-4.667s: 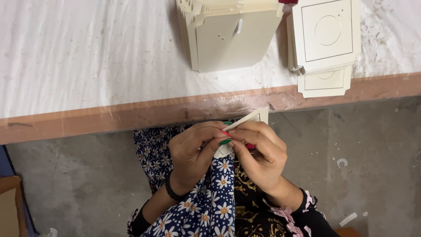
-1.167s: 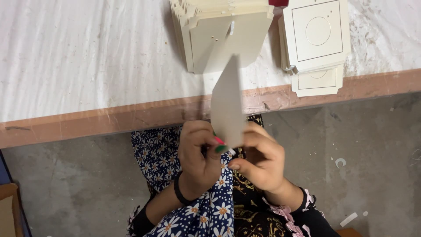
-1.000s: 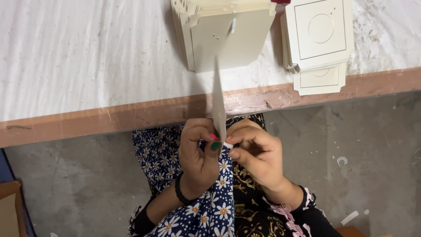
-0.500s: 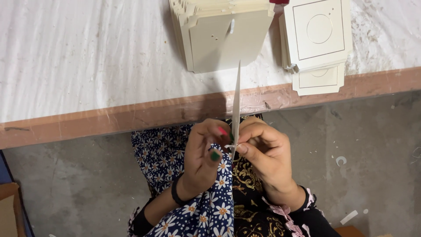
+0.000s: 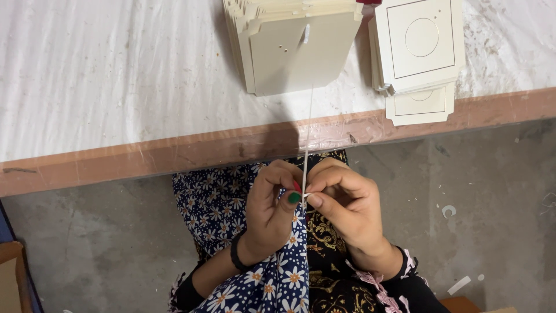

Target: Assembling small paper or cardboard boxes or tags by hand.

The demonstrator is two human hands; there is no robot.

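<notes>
My left hand and my right hand meet over my lap, below the table edge. Together they pinch the bottom of a cream card that stands upright and edge-on to the camera, so it shows only as a thin pale line reaching up over the table edge. A short white thread end sits between the fingertips. My left wrist carries a dark band. On the table above lies a stack of cream cards, and to its right a second stack of cards printed with a circle.
The table has a white, speckled top and a reddish wooden front edge. Below is a grey concrete floor with small white scraps. A brown box corner shows at the lower left.
The card, seen flat-on and tilted a second ago, has turned edge-on and upright. Both hands stayed together over my lap, fingers shifting slightly at the card's lower edge.
</notes>
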